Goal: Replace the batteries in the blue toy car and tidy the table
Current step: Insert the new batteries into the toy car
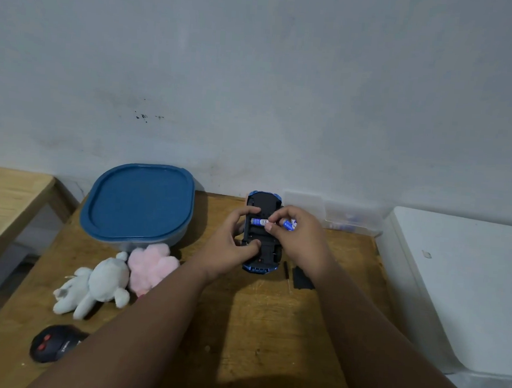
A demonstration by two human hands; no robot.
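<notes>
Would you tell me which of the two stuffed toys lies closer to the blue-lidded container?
The pink stuffed toy; it touches the container, while the white stuffed toy lies nearer the table's front.

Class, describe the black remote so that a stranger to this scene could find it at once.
Start at the wooden table and go to its near left corner. In front of the white plush lies the remote, partly hidden by the left forearm. It alone is black and rounded, with red buttons.

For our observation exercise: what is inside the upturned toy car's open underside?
One blue-labelled battery lies across the toy car. The right hand holds a second battery beside it; the hands cover the rest of the bay.
</notes>
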